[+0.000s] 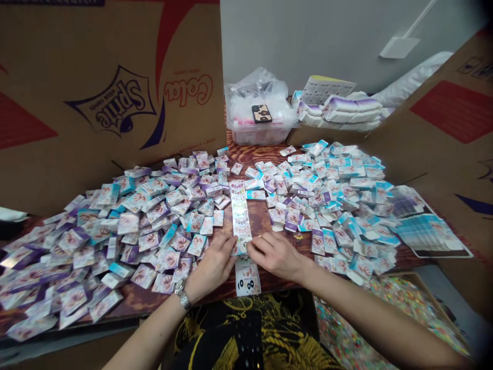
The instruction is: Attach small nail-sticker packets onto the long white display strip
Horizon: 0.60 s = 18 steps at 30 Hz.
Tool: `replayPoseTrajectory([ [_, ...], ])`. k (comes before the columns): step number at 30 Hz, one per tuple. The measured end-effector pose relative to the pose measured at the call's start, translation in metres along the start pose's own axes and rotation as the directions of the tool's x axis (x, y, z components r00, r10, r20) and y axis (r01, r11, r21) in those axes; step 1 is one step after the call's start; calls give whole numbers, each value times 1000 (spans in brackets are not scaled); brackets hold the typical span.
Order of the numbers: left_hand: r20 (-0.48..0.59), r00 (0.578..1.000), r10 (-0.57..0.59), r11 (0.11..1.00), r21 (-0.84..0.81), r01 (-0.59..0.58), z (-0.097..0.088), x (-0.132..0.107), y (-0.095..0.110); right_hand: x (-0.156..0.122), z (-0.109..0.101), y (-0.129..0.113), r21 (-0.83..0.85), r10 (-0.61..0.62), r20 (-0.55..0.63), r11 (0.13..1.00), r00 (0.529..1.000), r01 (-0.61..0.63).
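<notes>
Two hands, left hand (216, 261) and right hand (275, 255), fingers curled nearly closed, pinch one box (242, 246) over the strip (240, 210). Piled boxes (156, 210) crowd the strip's left; table (260, 215) shows just right; its near end reaches the table's edge.

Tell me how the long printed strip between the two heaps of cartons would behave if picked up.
The printed strip would probably be floppy, as it looks long, narrow and thin. It should be light, showing hardly any thickness. Rolling or tipping seems unlikely, since it lies flat on the table.
</notes>
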<state>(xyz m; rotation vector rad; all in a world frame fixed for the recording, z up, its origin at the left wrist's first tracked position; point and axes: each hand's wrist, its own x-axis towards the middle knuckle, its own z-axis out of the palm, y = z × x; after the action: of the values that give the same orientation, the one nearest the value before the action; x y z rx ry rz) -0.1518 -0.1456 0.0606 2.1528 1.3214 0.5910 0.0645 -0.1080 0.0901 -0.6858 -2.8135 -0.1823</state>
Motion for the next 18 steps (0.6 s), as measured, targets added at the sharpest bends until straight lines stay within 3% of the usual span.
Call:
replayPoseTrajectory([
  [5, 94, 995, -24, 1000, -9, 25, -4, 2, 8, 0, -3, 4, -23, -201, 12, 979, 980, 201],
  [7, 109, 994, -32, 999, -8, 33, -4, 4, 11, 0, -1, 5, 34, -208, 11, 978, 978, 208],
  [9, 87, 995, -40, 999, 2, 40, -3, 4, 13, 0, 1, 3, 152, -100, -7, 983, 995, 100],
  [11, 43, 998, -39, 999, 13, 39, -1, 4, 14, 1, 2, -1, 346, 95, -27, 935, 995, -80],
  [14, -31, 999, -25, 999, 28, 26, 6, 4, 17, 5, 3, -9, 589, 377, -9, 750, 926, -300],
  [18, -129, 992, 0, 996, 86, 11, 20, 3, 17, 9, 5, -17, 646, 579, -4, 624, 816, -440],
])
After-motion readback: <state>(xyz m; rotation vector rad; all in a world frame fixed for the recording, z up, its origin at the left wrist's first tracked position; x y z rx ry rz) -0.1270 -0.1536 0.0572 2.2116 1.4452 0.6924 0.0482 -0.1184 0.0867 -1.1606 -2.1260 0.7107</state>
